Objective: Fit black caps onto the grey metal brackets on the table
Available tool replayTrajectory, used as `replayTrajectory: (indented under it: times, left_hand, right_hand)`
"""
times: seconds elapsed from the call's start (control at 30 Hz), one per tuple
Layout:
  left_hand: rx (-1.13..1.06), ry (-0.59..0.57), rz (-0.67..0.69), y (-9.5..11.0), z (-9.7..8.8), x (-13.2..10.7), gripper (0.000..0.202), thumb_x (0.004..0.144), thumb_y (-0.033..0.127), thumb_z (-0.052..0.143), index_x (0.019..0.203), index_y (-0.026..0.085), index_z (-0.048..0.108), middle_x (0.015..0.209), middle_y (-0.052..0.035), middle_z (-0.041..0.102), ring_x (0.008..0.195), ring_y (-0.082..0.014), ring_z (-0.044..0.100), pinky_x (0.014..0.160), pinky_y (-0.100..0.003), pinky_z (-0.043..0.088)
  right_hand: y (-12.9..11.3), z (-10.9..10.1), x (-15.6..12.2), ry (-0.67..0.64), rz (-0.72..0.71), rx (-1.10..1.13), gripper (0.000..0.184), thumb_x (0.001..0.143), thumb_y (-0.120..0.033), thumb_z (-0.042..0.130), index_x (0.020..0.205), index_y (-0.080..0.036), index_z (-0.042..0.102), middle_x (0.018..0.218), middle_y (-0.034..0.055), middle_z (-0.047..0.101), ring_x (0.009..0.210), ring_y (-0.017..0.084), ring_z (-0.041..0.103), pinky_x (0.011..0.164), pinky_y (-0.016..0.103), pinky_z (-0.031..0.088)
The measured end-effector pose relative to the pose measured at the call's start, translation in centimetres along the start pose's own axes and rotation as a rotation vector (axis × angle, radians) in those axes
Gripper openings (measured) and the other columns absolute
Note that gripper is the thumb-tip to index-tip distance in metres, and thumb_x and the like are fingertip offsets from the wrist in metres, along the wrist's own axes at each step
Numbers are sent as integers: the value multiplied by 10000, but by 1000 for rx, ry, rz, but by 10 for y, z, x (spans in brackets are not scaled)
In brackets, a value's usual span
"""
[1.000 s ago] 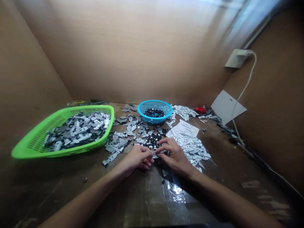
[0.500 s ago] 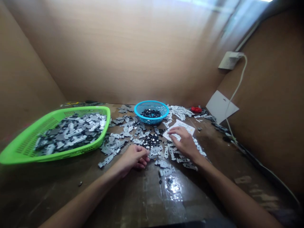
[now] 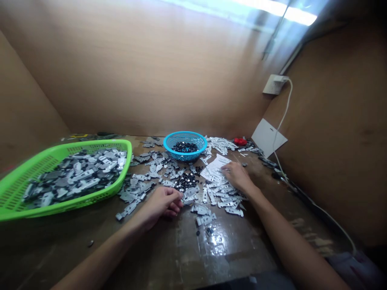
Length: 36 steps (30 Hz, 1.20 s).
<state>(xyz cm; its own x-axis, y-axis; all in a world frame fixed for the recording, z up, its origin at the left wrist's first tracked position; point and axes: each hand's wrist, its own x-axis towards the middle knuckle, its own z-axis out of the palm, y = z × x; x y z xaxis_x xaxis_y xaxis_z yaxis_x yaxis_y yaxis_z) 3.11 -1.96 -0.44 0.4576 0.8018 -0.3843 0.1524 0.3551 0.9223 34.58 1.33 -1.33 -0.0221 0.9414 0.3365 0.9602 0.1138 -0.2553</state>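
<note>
Green plastic basket point(image 3: 99, 142) sits at the left of the bench point(image 3: 157, 257), full of gray metal plates. Blue basket point(image 3: 184, 158) at the far side holds small black bits, so the two kinds stay apart. More plates point(image 3: 211, 197) and a heap of black bits point(image 3: 186, 181) lie loose in the middle, close to both hands. Left hand point(image 3: 160, 203) curls its grip together by the heap; it is hard to tell if it holds a bit. Right hand point(image 3: 238, 177) rests its bunched grip at the edge of a white paper point(image 3: 214, 168). A second ago the hands met over the pile; now they are well apart.
</note>
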Motion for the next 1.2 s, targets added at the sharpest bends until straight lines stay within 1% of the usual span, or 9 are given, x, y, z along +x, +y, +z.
replayTrajectory:
  times: [0.2,0.27,0.37,0.47,0.63,0.87,1.03,1.13,1.2]
  left_hand:
    - [13,15,-3,0,1,1,336,657,460,617,741,136,585,713,-59,642,525,-87,546,478,-189,438]
    - [6,17,-9,0,1,1,334,652,454,622,744,136,581,707,-59,643,520,-86,544,475,-190,439]
    - [6,9,-19,0,1,1,321,657,441,618,741,134,575,700,-60,641,516,-86,544,472,-190,441]
    - [23,4,-32,0,2,2,304,661,425,615,737,134,571,696,-61,643,505,-87,544,466,-192,441]
    - [27,14,-33,0,3,2,309,644,430,619,727,136,578,694,-57,647,500,-86,547,467,-193,443]
    - [31,8,-48,1,3,2,301,641,424,625,711,137,568,693,-56,646,498,-92,552,449,-190,435]
    - [18,2,-37,0,3,2,278,669,397,609,734,131,570,699,-59,645,500,-84,549,457,-185,438]
    - [20,-4,-36,0,2,3,270,682,395,599,730,132,565,700,-58,644,502,-86,550,456,-186,438]
    - [23,-3,-37,1,3,2,266,682,393,599,727,133,563,698,-56,644,497,-85,546,456,-188,439]
  right_hand:
    - [-5,1,1,29,-18,58,138,749,-267,582,798,-182,678,856,72,644,871,205,564,812,317,394]
    - [-12,-3,0,85,-37,148,158,769,-280,555,835,-175,652,880,69,634,870,198,563,804,317,400]
    - [-24,-8,-3,148,5,356,255,843,-326,436,981,-159,570,860,63,624,723,165,577,666,281,431]
    - [-34,-9,-6,85,32,407,270,856,-346,405,1010,-164,532,811,42,614,619,141,554,587,257,414]
    - [-35,-7,-10,-73,-76,278,100,739,-271,564,763,-187,613,795,29,607,762,173,557,682,274,412]
    - [-47,-16,-13,42,-103,487,168,790,-229,517,875,-208,660,913,44,641,864,184,585,780,312,439]
    - [-64,-21,-18,-102,78,789,284,755,-375,577,944,-175,645,735,31,657,609,155,617,582,279,496]
    - [-67,-24,-19,-111,139,907,287,729,-375,603,906,-154,653,777,44,664,654,154,628,627,283,512]
    - [-67,-25,-18,-138,172,997,302,728,-352,609,961,-162,641,816,43,667,724,156,636,687,287,508]
